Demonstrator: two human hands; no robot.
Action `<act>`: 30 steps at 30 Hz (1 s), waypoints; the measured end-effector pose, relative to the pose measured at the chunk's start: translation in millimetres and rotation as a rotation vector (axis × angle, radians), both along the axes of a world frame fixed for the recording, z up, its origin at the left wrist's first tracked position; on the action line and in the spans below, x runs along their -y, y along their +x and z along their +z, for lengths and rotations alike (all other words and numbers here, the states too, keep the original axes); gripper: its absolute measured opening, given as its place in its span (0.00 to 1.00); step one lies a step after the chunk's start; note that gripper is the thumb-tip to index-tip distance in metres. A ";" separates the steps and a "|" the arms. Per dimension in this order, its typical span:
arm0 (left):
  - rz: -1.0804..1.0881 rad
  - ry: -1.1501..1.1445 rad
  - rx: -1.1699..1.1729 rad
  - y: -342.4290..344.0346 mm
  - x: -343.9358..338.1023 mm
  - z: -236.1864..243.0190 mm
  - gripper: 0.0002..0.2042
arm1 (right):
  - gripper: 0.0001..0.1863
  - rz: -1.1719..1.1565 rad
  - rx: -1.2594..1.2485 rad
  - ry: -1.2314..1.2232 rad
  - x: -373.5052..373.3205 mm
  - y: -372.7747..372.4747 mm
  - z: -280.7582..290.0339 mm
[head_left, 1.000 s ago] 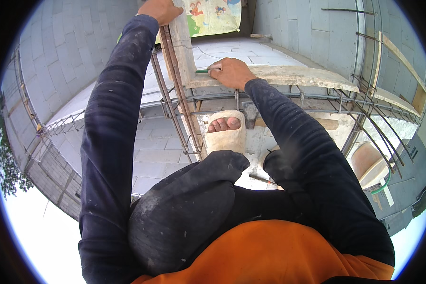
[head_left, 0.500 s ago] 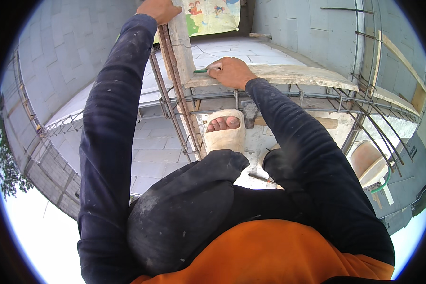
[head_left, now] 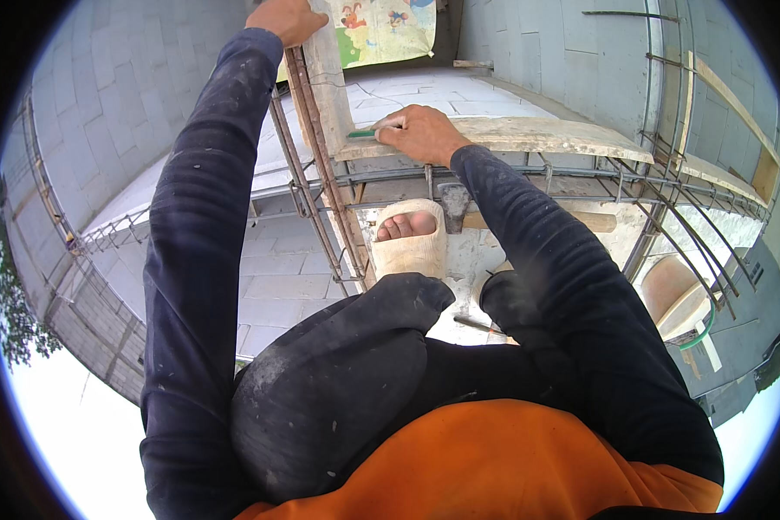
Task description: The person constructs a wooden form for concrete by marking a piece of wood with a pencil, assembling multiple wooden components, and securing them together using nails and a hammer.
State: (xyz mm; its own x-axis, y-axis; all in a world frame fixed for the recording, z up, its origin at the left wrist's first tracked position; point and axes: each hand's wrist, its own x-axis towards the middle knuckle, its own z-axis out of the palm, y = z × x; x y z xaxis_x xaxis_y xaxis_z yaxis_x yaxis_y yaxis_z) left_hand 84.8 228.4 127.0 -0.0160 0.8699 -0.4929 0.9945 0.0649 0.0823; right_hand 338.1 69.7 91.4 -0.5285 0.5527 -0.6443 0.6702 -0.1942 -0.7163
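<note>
My left hand is raised at the top edge, its fingers curled at the upper end of an upright board and beside rusty upright rebar. What those fingers close on is hidden. My right hand pinches a thin green pencil, whose far end points left against the foot of the upright board. Under that hand runs a long, pale, worn board lying crosswise. Below it, a hammer with a wooden handle lies beside my sandalled foot.
Horizontal rebar crosses just below the long board, and loose bar ends jut out at right. A round pale container stands lower right. Grey block walls surround the spot. A colourful printed sheet hangs at the top.
Both hands keep their places, the right one still pinching the pencil by the upright board. The whole view has shifted very slightly.
</note>
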 end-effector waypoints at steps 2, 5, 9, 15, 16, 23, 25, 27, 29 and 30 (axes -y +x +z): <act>0.016 -0.028 -0.022 1.4 -0.5 -0.2 0.34 | 0.20 -0.002 0.007 -0.003 -0.1 0.6 3.2; 0.005 -0.013 -0.010 -0.5 -0.4 -1.9 0.35 | 0.20 -0.007 0.005 0.008 0.5 0.7 4.5; -0.004 -0.010 0.001 -1.6 -1.8 -4.8 0.35 | 0.21 -0.064 -0.051 -0.054 1.1 3.0 2.3; 0.010 0.008 0.025 -3.1 -0.4 -7.0 0.34 | 0.22 -0.079 -0.083 -0.061 2.0 4.0 16.6; 0.013 0.010 0.032 -3.3 0.4 -6.4 0.34 | 0.22 -0.072 -0.082 -0.057 0.5 3.7 19.6; 0.003 0.005 0.038 -3.1 -4.5 -9.7 0.33 | 0.21 -0.123 -0.069 0.002 0.7 9.5 20.3; -0.027 0.108 0.082 -8.7 -1.7 -12.0 0.32 | 0.21 -0.161 -0.033 0.046 3.9 9.6 12.1; -0.035 0.121 0.109 -12.8 -0.6 -17.0 0.30 | 0.22 -0.202 0.002 0.067 1.1 12.0 6.0; -0.020 0.048 0.117 -16.1 -2.6 -19.2 0.27 | 0.23 -0.244 0.033 0.069 0.7 12.1 17.5; -0.004 0.042 0.134 -17.9 -3.9 -19.0 0.26 | 0.24 -0.258 0.032 0.067 -1.6 10.8 23.7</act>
State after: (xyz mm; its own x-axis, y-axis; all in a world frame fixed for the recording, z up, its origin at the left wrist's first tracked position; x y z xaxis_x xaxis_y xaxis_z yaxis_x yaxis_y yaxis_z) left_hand 66.9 232.4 108.0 0.0515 0.8896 -0.4539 0.9747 0.0543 0.2170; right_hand 349.0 71.3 115.1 -0.3441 0.7086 -0.6161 0.6273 -0.3147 -0.7123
